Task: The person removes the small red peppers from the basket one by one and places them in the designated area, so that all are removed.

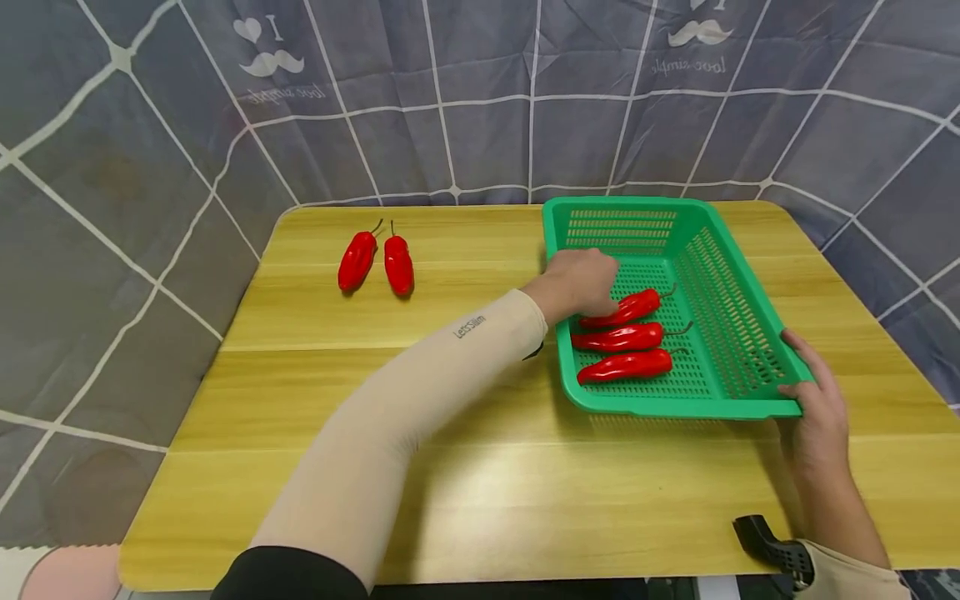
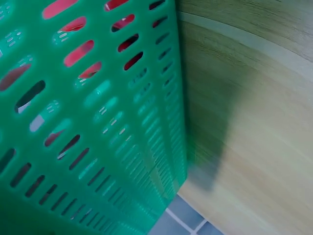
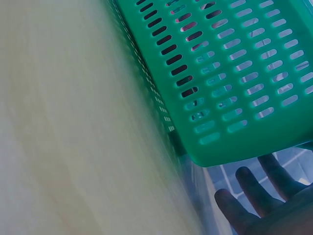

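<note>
My left hand (image 1: 577, 282) reaches over the left rim of a green slotted plastic basket (image 1: 750, 408). Its curled fingers hold the left part of the farthest red chili pepper (image 1: 633, 307) inside; the fingertips are hidden. Two more red chili peppers, a middle one (image 1: 626, 337) and a near one (image 1: 630, 365), lie beside it on the basket floor. At the near right corner, my right hand (image 1: 819, 408) grips the rim, thumb over the edge. In the right wrist view, several of its fingers (image 3: 252, 188) extend below the basket wall (image 3: 234, 147).
Two red chili peppers, a left one (image 1: 357, 261) and a right one (image 1: 399, 265), lie on the far left of the yellow wooden table (image 1: 480, 483). A grey checked cloth (image 1: 480, 142) hangs behind the table and along its sides.
</note>
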Available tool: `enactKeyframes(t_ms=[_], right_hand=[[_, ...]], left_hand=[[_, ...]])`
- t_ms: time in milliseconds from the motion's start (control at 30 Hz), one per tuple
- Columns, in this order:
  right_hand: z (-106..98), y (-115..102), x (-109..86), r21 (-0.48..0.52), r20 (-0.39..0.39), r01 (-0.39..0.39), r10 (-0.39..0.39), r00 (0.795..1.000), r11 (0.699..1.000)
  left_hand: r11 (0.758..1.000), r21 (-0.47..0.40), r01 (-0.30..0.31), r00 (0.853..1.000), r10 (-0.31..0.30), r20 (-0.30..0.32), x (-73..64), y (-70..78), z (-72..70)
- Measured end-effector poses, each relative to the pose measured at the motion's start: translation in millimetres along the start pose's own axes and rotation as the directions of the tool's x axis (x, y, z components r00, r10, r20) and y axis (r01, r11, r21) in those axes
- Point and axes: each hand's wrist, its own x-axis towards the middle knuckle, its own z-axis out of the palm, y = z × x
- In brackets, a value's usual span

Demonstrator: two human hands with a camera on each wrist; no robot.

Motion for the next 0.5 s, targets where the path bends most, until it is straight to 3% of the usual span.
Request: enactKeyframes(t_ms=[167, 400, 500], right_hand=[[0.3, -0.5, -1.2, 0.029, 0.027, 0.01, -0.011, 1.0, 1.0], [0.6, -2.1, -0.6, -0.129, -0.015, 0.012, -0.014, 1.0, 0.992], [-0.2, -1.3, -2.4, -0.091, 0.012, 0.014, -0.013, 1.0, 0.996]], left_hand=[[0.999, 0.052, -0.014, 1.0, 0.012, 0.027, 2.8, 0.1, 4.2], [0.994, 0.102, -0.04, 0.997, 0.034, 0.064, 4.3, -0.7, 6.9], [0.992, 0.116, -0.051, 0.995, 0.04, 0.094, 3.8, 0.3, 6.5]])
